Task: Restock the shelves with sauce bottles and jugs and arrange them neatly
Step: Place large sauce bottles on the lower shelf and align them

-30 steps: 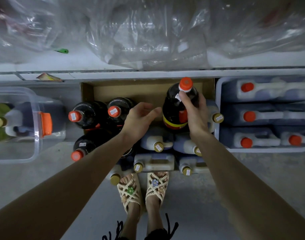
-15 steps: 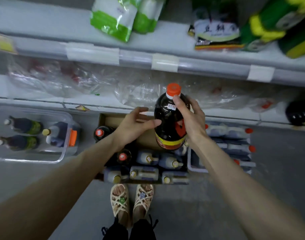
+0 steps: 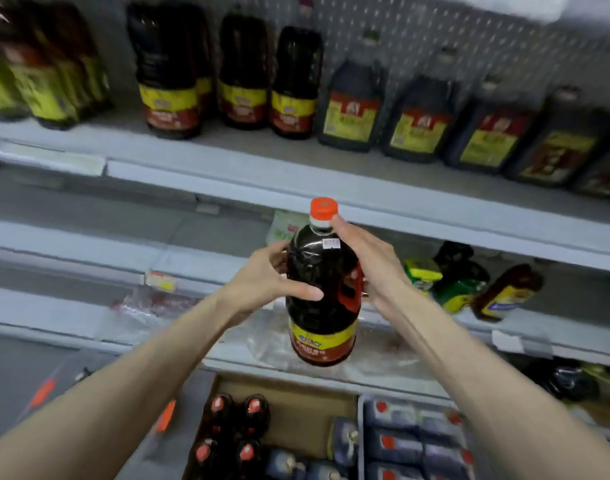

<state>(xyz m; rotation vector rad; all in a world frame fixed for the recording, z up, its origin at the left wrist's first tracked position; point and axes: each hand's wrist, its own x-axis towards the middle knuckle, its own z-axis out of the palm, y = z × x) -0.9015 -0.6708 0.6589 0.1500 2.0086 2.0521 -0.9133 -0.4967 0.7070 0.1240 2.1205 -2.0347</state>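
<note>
A dark plastic sauce bottle with an orange cap and yellow label [image 3: 322, 289] hangs upright between both hands, in front of the grey shelves — the left hand [image 3: 262, 282] grasps its side, the right hand [image 3: 369, 261] clasps its neck and red handle.

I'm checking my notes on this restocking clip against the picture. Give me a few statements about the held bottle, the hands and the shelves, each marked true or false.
1. Both hands hold the dark bottle. True: left hand, right hand.
2. Its cap is green. False: orange.
3. The top shelf carries matching yellow-labelled bottles. True.
4. The cardboard box is empty. False: orange-capped bottles stand inside.
</note>
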